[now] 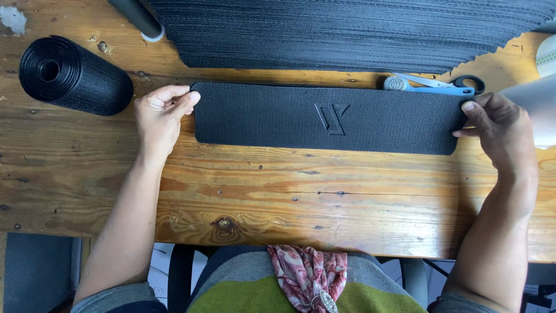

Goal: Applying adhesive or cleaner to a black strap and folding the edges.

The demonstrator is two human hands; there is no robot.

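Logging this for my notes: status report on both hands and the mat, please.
Left hand pinches left end of flat black rectangular textured mat. Right hand grips its right end. Blue-handled scissors lie at the mat's far edge.

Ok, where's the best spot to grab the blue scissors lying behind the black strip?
Probably by the black handle loops at the right end of the scissors, coming from the right. The blades point left toward a small round grey thing, and the flat black strip lies right against their near side. The right hand is closest.
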